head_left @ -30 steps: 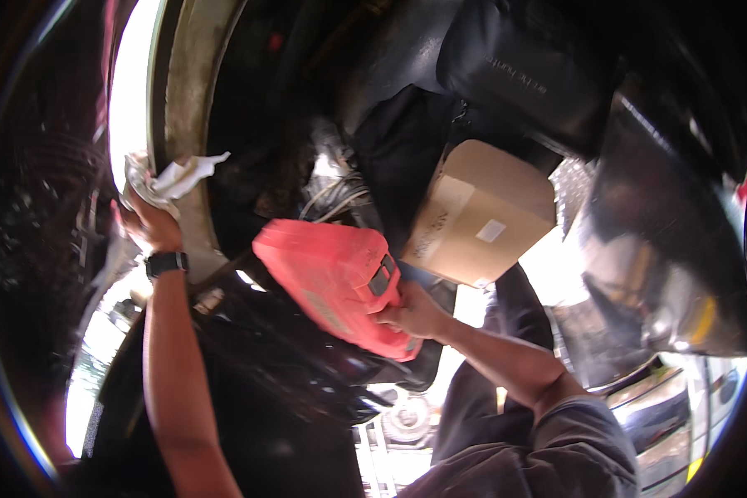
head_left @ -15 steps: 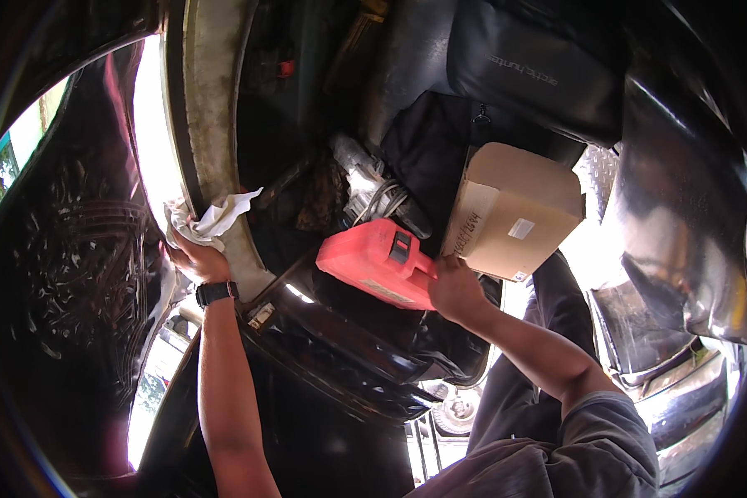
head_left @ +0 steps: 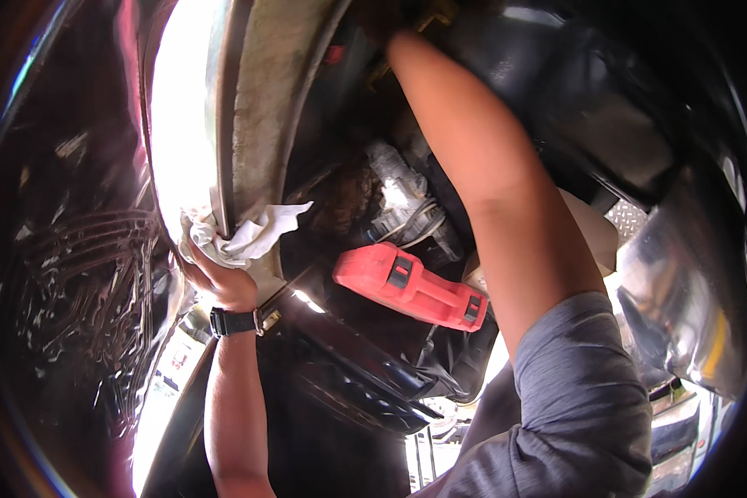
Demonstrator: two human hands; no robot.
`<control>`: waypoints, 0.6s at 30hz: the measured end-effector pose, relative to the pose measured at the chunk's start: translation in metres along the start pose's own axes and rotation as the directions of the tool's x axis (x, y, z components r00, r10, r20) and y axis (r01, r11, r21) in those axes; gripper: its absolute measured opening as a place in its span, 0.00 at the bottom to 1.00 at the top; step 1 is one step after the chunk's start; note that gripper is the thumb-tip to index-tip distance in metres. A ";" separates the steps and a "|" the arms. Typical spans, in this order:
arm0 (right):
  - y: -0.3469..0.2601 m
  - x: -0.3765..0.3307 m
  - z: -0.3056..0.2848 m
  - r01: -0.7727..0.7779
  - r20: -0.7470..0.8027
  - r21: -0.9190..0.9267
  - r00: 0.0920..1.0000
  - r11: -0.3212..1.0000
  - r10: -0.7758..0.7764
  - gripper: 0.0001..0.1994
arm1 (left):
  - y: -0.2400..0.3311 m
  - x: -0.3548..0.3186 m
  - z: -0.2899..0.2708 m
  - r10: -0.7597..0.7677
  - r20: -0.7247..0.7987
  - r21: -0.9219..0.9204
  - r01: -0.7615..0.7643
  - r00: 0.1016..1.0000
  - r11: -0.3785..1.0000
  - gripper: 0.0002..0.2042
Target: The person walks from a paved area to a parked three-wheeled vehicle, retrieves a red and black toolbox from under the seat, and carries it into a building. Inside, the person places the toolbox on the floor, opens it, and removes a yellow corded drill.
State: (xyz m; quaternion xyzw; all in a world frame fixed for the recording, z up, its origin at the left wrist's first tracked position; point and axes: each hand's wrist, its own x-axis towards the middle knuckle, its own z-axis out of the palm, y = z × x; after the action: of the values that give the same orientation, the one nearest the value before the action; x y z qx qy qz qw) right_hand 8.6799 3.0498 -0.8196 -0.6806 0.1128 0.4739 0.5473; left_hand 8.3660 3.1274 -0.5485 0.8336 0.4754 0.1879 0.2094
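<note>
My left hand point(head_left: 216, 282), with a black watch at the wrist, grips a crumpled white cloth point(head_left: 253, 239) against the worn pale frame edge point(head_left: 261, 124) of the door opening. A loose corner of the cloth sticks out to the right. Far up at the top, my right hand point(head_left: 382, 23) reaches into deep shadow, so its fingers do not show. Below that arm lies a red plastic case point(head_left: 415, 286) with black latches, untouched by either hand.
Behind the case sits a grey-white bundle point(head_left: 407, 199) with cable around it. My right arm mostly covers a cardboard box point(head_left: 593, 228). A dark, glossy door panel point(head_left: 75, 274) stands at the left. Black seat-like surfaces point(head_left: 606, 124) fill the upper right.
My right hand has let go of the red case's handle and moved up and away into the dark upper area. My left hand still holds the cloth at the frame. The view has shifted.
</note>
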 end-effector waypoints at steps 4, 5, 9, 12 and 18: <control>0.009 0.012 0.015 -0.082 0.083 0.429 0.995 0.900 0.051 0.09 | -0.010 0.003 -0.013 0.340 0.128 0.349 -0.363 0.932 0.864 0.20; 0.010 0.011 0.017 -0.096 0.106 0.503 0.993 0.859 0.049 0.09 | -0.012 0.002 -0.015 0.387 0.146 0.358 -0.414 0.910 0.837 0.21; 0.014 0.002 0.024 -0.137 0.183 0.693 0.983 0.708 0.011 0.09 | -0.009 -0.003 -0.022 0.506 0.246 0.519 -0.553 0.827 0.652 0.27; 0.015 -0.011 0.025 -0.159 0.213 0.752 0.977 0.640 -0.007 0.09 | -0.004 -0.002 -0.022 0.462 0.263 0.563 -0.524 0.847 0.639 0.23; 0.026 -0.056 -0.010 -0.310 0.339 0.813 0.940 0.493 0.031 0.07 | -0.008 0.004 -0.012 0.535 0.165 0.534 -0.531 0.829 0.659 0.19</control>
State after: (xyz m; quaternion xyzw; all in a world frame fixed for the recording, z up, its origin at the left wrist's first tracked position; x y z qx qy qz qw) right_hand 8.6385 3.0110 -0.7940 -0.2319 0.3207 0.4991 0.7709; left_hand 8.3560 3.1364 -0.5427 0.9586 0.2447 0.0964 -0.1092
